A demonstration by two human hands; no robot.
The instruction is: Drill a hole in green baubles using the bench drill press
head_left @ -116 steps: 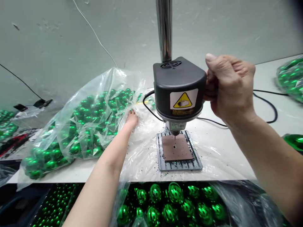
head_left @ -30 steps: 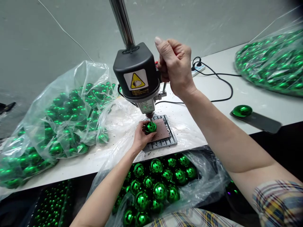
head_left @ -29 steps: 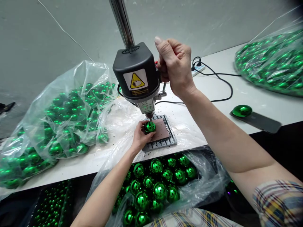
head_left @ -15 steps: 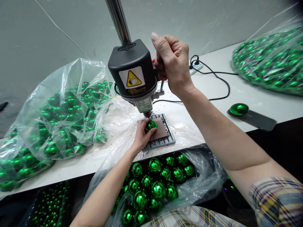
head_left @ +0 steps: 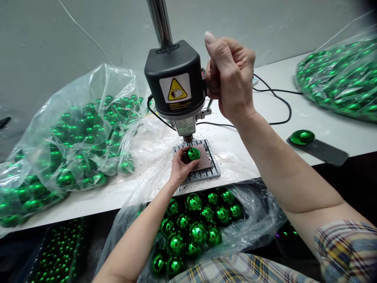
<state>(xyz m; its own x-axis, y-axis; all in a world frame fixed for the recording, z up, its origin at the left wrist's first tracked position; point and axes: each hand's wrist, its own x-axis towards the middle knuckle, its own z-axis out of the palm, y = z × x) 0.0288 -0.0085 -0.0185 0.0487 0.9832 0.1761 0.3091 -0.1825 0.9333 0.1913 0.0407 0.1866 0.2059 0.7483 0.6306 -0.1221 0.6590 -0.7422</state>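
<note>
A shiny green ball point(head_left: 194, 153) sits on a pinkish pad point(head_left: 205, 158) on the slotted metal base point(head_left: 216, 171) of a small bench drill press point(head_left: 173, 84). My left hand point(head_left: 182, 167) holds the ball from its left side, thumb in front and fingers behind. Just above it is the drill chuck point(head_left: 187, 138); whether the bit touches the ball is hard to see. My right hand point(head_left: 231, 76) is raised beside the drill head, fingers closed around its feed lever point(head_left: 209, 104), whose grip is mostly hidden.
Green balls fill a clear bag point(head_left: 88, 129) on the left and another bag point(head_left: 338, 78) at the right back. An open bag of balls point(head_left: 197, 232) lies below the table edge. A green piece point(head_left: 302, 137) rests on a phone point(head_left: 330, 152). Black cable point(head_left: 284, 103) crosses the table point(head_left: 265, 137).
The view has shifted, so the drill press and both hands appear farther right. Both hands keep their holds on the ball and the lever.
</note>
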